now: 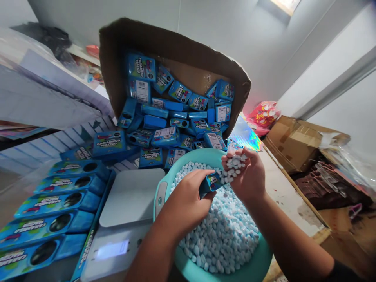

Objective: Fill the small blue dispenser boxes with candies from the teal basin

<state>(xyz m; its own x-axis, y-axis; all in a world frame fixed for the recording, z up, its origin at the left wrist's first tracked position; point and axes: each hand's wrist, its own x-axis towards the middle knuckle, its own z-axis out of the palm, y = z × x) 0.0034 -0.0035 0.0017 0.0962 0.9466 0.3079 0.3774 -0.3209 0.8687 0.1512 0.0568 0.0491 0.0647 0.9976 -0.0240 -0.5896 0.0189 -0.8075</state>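
Over a teal basin (266,260) full of pale blue and white candies (217,243), my left hand (190,196) grips a small blue candy box (213,181). The box is tilted, with one end towards my right hand (249,178). That hand is palm up and cupped around a heap of candies (235,166), some of them at the box's end. Whether the candies there are entering or leaving the box I cannot tell. Left of the basin stands a kitchen scale (132,197) with a lit display (113,249); its plate bears nothing.
A large cardboard box (176,43) lies on its side behind the basin, blue candy boxes (154,158) spilling from it. Several blue boxes with round windows (55,199) stand in a row at left. Brown cartons (293,141) are at right.
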